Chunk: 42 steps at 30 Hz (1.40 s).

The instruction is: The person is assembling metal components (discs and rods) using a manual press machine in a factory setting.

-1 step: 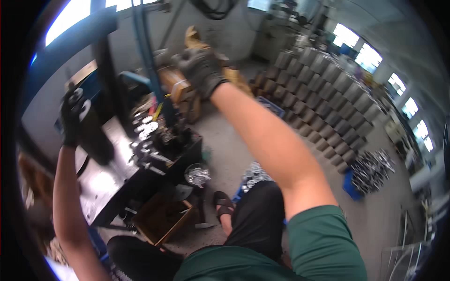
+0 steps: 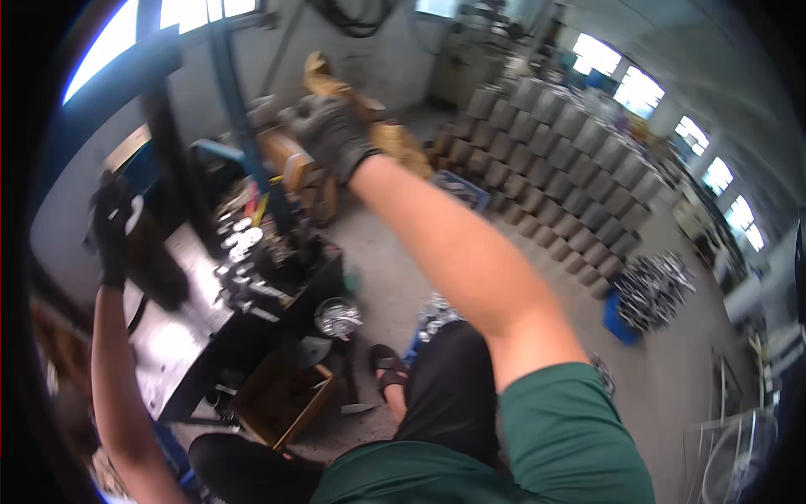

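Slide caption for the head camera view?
Gloved left hand by a workbench, gloved right hand extended, stacked cylinders beyond.

"What's worn on the hands (image 2: 332,136)?"

"Gloves (image 2: 111,235), dark grey, with black at the right cuff (image 2: 363,161) (the left one is too blurred and shadowed for detail)."

"And the shirt (image 2: 403,475)?"

"Dark green, with a plain short sleeve (image 2: 571,420)."

"Lower down?"

"Black trousers (image 2: 453,382), then a dark, open sandal (image 2: 389,368) with broad straps."
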Each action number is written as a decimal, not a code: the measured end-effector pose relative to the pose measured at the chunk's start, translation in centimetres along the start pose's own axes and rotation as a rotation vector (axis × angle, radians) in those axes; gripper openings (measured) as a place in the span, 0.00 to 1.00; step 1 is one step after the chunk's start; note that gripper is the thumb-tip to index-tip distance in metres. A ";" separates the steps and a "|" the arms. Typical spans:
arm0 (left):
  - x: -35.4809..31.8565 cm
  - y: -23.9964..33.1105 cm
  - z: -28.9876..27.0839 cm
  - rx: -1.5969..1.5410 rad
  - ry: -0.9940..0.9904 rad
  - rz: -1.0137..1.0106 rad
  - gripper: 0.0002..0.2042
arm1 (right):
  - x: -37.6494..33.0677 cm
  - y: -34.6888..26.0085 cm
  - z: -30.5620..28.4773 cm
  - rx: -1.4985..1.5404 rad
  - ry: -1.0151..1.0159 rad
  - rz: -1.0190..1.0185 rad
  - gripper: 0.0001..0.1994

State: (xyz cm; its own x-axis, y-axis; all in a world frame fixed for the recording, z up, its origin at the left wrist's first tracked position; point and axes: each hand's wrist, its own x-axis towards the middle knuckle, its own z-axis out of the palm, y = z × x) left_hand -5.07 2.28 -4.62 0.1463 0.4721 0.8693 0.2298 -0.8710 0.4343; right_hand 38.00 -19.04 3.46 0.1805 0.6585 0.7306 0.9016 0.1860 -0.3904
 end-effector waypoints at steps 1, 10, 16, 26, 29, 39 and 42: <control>-0.9 0.5 1.4 0.011 0.012 0.000 0.22 | -1.3 0.3 -1.3 0.047 0.043 0.055 0.19; -23.6 14.8 10.3 0.602 -0.528 0.254 0.26 | -18.4 4.0 -5.4 1.277 0.335 0.624 0.09; -26.4 28.0 11.4 -0.303 -0.673 0.029 0.20 | -34.6 -3.5 0.3 1.537 -0.363 1.595 0.29; -27.8 28.5 13.5 -0.821 -1.021 -0.716 0.19 | -38.4 -5.3 4.7 1.359 -0.313 1.442 0.24; -27.5 27.5 13.3 -0.747 -1.080 -0.656 0.16 | -36.9 -6.6 1.3 1.373 -0.467 1.395 0.22; -26.7 26.0 12.5 -0.471 -0.758 -0.602 0.15 | -36.3 -5.6 2.5 0.869 -0.254 0.681 0.19; -24.5 28.5 11.7 -0.298 -0.770 -0.547 0.15 | -36.1 -6.3 -0.8 0.349 -0.038 0.136 0.08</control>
State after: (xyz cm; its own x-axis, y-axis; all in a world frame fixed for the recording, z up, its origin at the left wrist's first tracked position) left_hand 9.17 -32.46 -16.32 0.7020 0.6872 0.1868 0.2159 -0.4553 0.8637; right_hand 26.07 -44.57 -20.01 0.2694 0.7196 0.6401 0.6810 0.3276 -0.6549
